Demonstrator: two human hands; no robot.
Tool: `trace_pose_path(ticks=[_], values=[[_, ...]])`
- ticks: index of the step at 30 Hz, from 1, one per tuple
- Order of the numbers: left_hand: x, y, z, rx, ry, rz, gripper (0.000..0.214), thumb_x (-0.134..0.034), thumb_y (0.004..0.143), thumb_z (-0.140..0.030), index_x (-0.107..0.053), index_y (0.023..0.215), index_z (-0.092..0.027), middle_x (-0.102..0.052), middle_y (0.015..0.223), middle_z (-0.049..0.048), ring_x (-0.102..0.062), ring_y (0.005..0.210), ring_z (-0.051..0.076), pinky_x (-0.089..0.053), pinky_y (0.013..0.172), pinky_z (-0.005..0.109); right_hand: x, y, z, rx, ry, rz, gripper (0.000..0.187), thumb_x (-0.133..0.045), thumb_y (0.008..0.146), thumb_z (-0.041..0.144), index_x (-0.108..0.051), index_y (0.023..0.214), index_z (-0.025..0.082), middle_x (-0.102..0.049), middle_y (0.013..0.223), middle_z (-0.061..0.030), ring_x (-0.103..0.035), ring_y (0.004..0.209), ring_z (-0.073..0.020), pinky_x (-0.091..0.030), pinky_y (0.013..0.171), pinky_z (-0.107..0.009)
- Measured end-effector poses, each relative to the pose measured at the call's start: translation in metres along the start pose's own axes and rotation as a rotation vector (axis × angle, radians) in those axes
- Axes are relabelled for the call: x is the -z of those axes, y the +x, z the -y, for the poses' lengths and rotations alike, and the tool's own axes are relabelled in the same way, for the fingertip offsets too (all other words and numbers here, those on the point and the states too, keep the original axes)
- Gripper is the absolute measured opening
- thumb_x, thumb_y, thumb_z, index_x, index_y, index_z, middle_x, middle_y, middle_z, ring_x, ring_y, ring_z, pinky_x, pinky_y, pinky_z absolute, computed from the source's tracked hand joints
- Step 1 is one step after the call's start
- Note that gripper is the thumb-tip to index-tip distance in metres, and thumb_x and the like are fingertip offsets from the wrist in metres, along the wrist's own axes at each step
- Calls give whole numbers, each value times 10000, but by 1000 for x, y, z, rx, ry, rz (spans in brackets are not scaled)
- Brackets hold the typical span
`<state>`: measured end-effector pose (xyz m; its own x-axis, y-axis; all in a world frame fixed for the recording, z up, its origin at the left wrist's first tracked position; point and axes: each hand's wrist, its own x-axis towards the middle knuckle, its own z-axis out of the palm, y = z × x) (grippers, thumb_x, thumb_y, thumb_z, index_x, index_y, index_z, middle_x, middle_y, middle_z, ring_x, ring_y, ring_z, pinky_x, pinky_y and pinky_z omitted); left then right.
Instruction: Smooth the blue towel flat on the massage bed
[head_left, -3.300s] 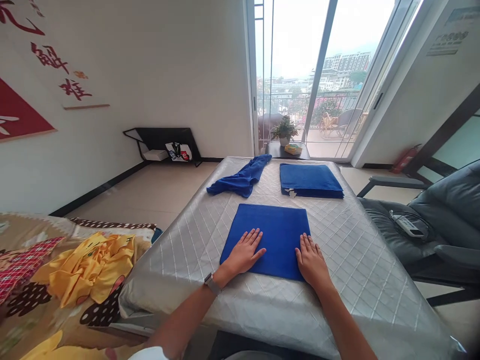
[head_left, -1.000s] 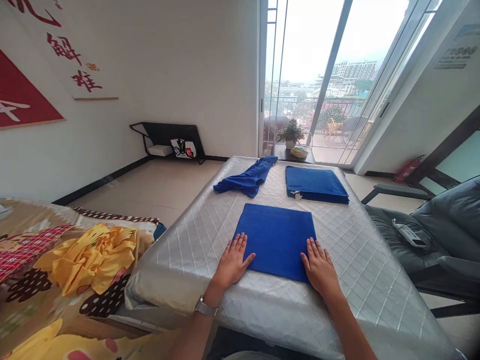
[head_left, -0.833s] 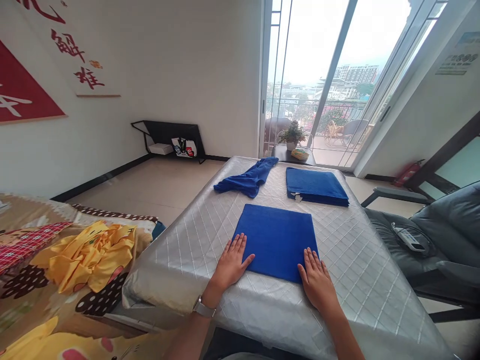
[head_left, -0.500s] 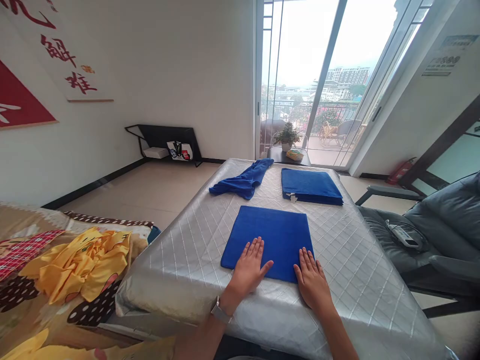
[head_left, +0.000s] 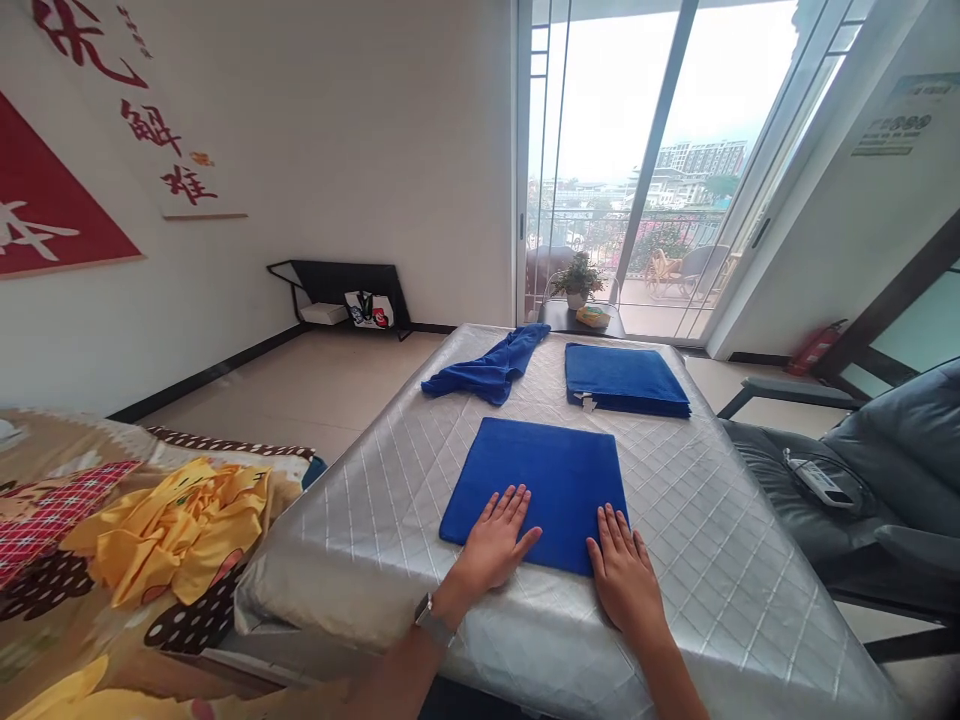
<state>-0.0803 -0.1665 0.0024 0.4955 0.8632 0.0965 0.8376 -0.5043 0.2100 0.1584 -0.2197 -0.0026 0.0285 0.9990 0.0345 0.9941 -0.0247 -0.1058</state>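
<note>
A blue towel (head_left: 551, 465), folded into a flat rectangle, lies on the silver quilted table cover (head_left: 375, 500). My left hand (head_left: 499, 535) rests flat on its near left part, fingers stretched out and thumb spread. Along the near right edge, my right hand (head_left: 624, 565) also lies flat, fingertips on the cloth and palm over the cover. Neither hand grips anything. Farther back sits a stack of folded blue towels (head_left: 626, 378) with a white tag at its near side. To the left of that stack, a crumpled blue towel (head_left: 491, 368) lies loose.
At the left, a bed holds a bunched yellow cloth (head_left: 180, 525). A dark armchair (head_left: 892, 440) with a white power strip (head_left: 821, 480) stands at the right. Beyond the table's far end are a potted plant (head_left: 577, 280) and a sliding glass door (head_left: 645, 150).
The view has shifted slightly, so the room sits a little lower and to the right. Both hands stay flat on the folded towel, with hardly any movement.
</note>
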Motion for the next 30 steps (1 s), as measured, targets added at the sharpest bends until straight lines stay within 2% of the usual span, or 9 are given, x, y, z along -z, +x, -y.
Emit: trace_pose_path(ticks=[3,6,12,16,23,26,30], values=[[8,-19,32,190,44,9,690,-168,1022,-614,-185,1586,-218,-216,1630,50,-197,1507,240,-202,1229,483,0,0,0,-11,6,8,641,-169,1010,437,-250,1575,144,-196,1631,-32,-152,1514,-203,-144,1234,-435],[11,-32,48,255,69,10,709,-158,1017,-626,-192,1586,-205,-198,1633,52,-181,1510,244,-190,1232,485,0,-1,0,-11,10,4,642,-172,1010,440,-257,1573,143,-193,1633,-34,-151,1514,-200,-146,1236,-436],[4,-34,48,264,73,-26,747,-195,1001,-657,-188,1588,-195,-191,1636,58,-177,1511,253,-184,1233,479,-1,-2,-1,-2,-33,24,637,-174,1012,427,-241,1573,134,-174,1635,-22,-151,1514,-191,-148,1238,-426],[-3,-34,50,244,70,-68,736,-218,1006,-644,-177,1587,-194,-199,1634,60,-189,1509,257,-196,1229,490,8,3,-3,-34,-41,73,641,-197,1006,443,-220,1578,153,-182,1635,-16,-164,1513,-202,-154,1236,-443],[-10,-35,51,223,93,-148,731,-287,1007,-626,-115,1587,-218,-246,1623,59,-239,1495,257,-244,1218,496,36,46,-1,-38,-38,40,639,-160,1020,436,-221,1578,129,-197,1640,-40,-149,1518,-208,-122,1236,-433],[-8,-36,51,228,96,-133,698,-262,1015,-619,-172,1580,-219,-255,1616,54,-257,1489,249,-256,1215,483,30,61,1,-65,-72,45,648,-174,1020,433,-217,1575,101,-182,1642,-61,-137,1520,-218,-122,1232,-437],[-1,-32,52,274,107,-75,678,-176,1032,-591,-286,1555,-174,-266,1604,59,-280,1480,239,-272,1211,468,10,66,-2,-107,-70,71,652,-192,1017,434,-202,1576,99,-153,1646,-55,-130,1521,-214,-116,1232,-426]])
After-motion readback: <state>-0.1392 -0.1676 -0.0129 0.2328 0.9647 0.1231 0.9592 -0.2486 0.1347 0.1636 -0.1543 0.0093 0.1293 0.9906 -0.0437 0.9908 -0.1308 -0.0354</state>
